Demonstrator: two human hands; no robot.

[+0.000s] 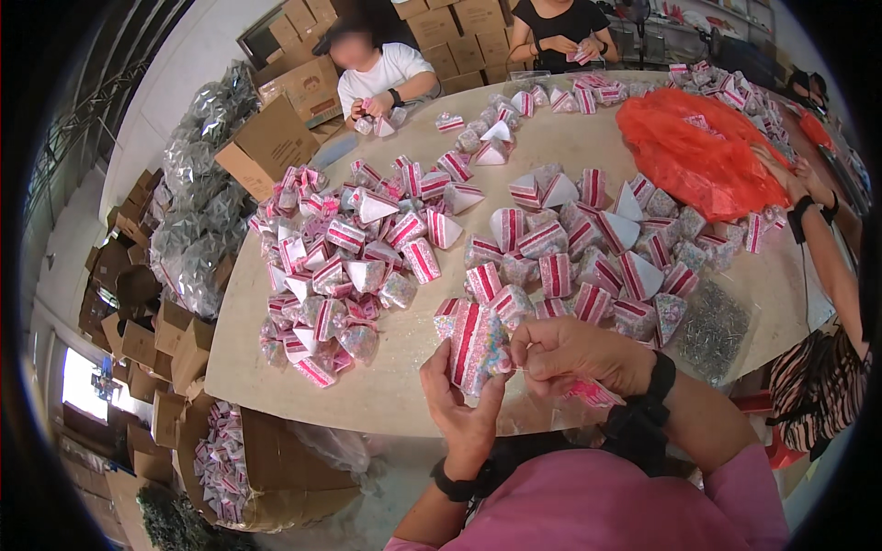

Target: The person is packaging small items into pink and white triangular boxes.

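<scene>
My left hand (464,418) grips a toy cake slice (473,354) above the table's near edge, fingers and thumb around its lower part. The slice has red and white stripes and a side covered in pastel sprinkles. Against that sprinkled side, my right hand (588,354) is closed in a pinch; a thin pale bit shows at its fingertips, too small to name. A pink printed tag (595,393) sticks out from under the right hand's curled fingers. Just beyond both hands lies a heap of similar cake slices (556,275).
Another pile of cake slices (354,248) covers the table's left part. A red plastic bag (684,151) lies at far right, and a clear bag of small metal pieces (715,331) nearer. Co-workers sit across and at right. An open carton (299,477) stands below left.
</scene>
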